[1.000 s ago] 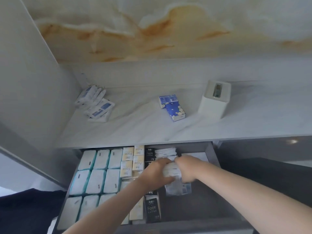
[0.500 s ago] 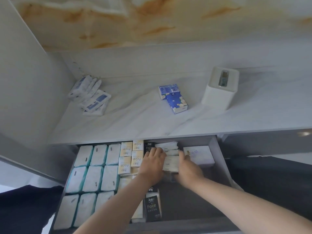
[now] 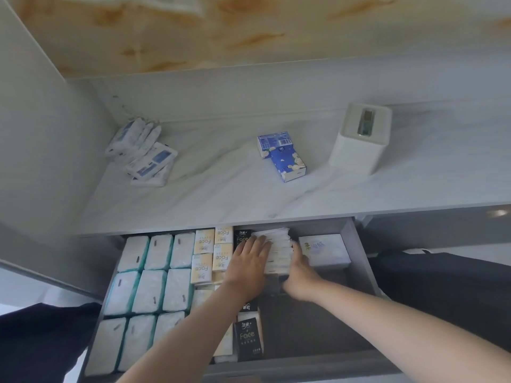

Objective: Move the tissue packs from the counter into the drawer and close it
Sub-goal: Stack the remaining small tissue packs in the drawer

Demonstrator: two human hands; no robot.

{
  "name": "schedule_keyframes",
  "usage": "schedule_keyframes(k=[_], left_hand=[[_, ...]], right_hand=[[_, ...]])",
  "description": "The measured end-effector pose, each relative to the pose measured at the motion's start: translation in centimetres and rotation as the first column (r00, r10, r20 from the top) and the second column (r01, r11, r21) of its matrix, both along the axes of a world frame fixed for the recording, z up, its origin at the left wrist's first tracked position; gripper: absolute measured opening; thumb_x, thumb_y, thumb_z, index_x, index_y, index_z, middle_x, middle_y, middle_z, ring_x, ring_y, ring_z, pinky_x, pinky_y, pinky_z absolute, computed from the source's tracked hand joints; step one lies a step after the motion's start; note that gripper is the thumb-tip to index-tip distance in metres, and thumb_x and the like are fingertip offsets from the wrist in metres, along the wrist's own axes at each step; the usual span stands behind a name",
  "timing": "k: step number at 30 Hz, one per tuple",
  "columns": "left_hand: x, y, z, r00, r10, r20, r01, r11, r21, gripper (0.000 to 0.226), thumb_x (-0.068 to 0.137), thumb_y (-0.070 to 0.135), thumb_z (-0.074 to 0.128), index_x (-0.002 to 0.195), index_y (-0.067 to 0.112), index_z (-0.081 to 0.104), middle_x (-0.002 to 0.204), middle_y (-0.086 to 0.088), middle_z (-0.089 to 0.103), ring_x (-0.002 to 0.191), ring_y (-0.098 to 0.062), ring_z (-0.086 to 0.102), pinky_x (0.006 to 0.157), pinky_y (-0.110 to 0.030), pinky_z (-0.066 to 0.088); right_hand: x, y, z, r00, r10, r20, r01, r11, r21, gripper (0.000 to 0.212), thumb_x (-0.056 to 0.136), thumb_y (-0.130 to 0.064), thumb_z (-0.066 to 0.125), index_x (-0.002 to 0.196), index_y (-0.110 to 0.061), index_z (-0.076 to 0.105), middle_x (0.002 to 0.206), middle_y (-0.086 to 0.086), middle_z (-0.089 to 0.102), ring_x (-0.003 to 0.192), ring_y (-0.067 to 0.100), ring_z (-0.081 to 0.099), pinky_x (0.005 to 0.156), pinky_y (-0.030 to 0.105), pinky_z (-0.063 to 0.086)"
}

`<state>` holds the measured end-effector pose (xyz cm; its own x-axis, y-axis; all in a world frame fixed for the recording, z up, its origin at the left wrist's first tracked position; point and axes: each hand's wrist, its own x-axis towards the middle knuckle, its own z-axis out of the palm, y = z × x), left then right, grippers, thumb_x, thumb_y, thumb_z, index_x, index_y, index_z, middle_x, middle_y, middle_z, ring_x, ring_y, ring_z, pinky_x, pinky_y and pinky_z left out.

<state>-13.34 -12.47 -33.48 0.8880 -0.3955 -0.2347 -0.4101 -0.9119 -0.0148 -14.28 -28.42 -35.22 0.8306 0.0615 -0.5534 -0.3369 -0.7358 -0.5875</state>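
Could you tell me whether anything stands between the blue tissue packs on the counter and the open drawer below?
Nothing visible does. The blue tissue packs lie on bare counter, apart from the white box to their right, and the drawer stands open with free floor in its right half.

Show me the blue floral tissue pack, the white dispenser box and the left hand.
blue floral tissue pack (image 3: pixel 289 165), head view, printed top face
white dispenser box (image 3: pixel 356 153), head view, front side
left hand (image 3: pixel 249 261), head view, back of hand
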Motion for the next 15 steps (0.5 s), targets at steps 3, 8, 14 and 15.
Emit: schedule_keyframes(k=[3, 8, 14, 15], left_hand=[[0.0, 0.1, 0.2, 1.000, -0.003, -0.019, 0.003, 1.000, 0.001, 0.083, 0.091, 0.035, 0.053, 0.156, 0.015, 0.005, 0.163, -0.005, 0.003, 0.150, -0.027, 0.001, 0.123, -0.041, 0.005], [0.1, 1.2, 1.9, 1.000, -0.007, -0.019, 0.004, 0.984, -0.178, 0.083, 0.083, 0.038, 0.058, 0.154, 0.021, 0.016, 0.156, -0.001, 0.022, 0.144, -0.023, 0.018, 0.120, -0.040, 0.019], [1.7, 3.9, 5.7, 0.999, 0.016, 0.045, 0.004, 0.907, -0.422, 0.055, 0.082, 0.029, 0.056, 0.136, 0.025, 0.049, 0.127, 0.003, 0.054, 0.120, -0.018, 0.047, 0.097, -0.035, 0.045], [2.2, 4.6, 6.4, 0.997, 0.027, 0.068, 0.005, 0.899, -0.439, 0.051, 0.081, 0.028, 0.056, 0.132, 0.025, 0.052, 0.120, 0.003, 0.057, 0.114, -0.019, 0.051, 0.091, -0.036, 0.048]], right_hand=[[0.1, -0.7, 0.9, 0.991, 0.132, 0.010, -0.132, 0.991, -0.038, 0.101, 0.073, -0.024, 0.065, 0.148, -0.039, -0.001, 0.130, 0.005, 0.050, 0.114, 0.025, 0.057, 0.094, 0.041, 0.052], [1.3, -1.2, 5.9, 0.844, 0.476, 0.247, -0.256, 0.763, -0.594, 0.070, 0.083, -0.056, 0.049, 0.141, -0.018, 0.037, 0.126, 0.007, 0.054, 0.110, 0.029, 0.058, 0.083, 0.038, 0.048], [2.9, 2.1, 9.8, 0.673, 0.543, 0.502, -0.236, 0.801, -0.551, 0.039, 0.091, -0.045, 0.045, 0.117, -0.019, 0.059, 0.108, 0.000, 0.065, 0.095, 0.025, 0.065, 0.073, 0.033, 0.051], [3.4, 2.9, 10.5, 0.658, 0.534, 0.530, -0.240, 0.817, -0.525, 0.035, 0.091, -0.042, 0.046, 0.114, -0.019, 0.061, 0.105, -0.001, 0.065, 0.093, 0.025, 0.065, 0.072, 0.033, 0.051]])
